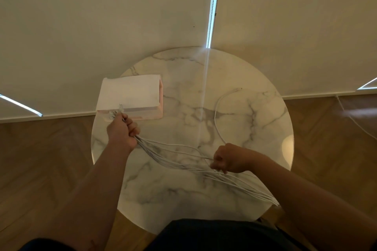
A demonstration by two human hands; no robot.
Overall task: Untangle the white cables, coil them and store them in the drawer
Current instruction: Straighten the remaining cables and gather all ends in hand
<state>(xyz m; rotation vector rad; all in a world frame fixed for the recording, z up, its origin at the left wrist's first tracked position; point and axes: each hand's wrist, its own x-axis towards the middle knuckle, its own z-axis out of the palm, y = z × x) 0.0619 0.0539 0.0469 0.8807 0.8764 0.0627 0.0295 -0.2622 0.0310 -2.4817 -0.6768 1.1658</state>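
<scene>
A bundle of several white cables [175,157] stretches across the round marble table [255,128]. My left hand [122,130] grips one end of the bundle, with the plug ends sticking out above my fist, just in front of the drawer box. My right hand [228,159] pinches the strands near the middle of the bundle. The rest of the bundle runs on to the table's front right edge [265,197]. One separate white cable [217,112] curves loose on the table to the right. The small pink drawer box [130,96] with a white top sits at the table's back left.
Pale roller blinds hang behind the table, with a bead chain [212,6] in the gap between them. Wooden floor [51,159] surrounds the table. Another thin white cord [350,116] lies on the floor at the right.
</scene>
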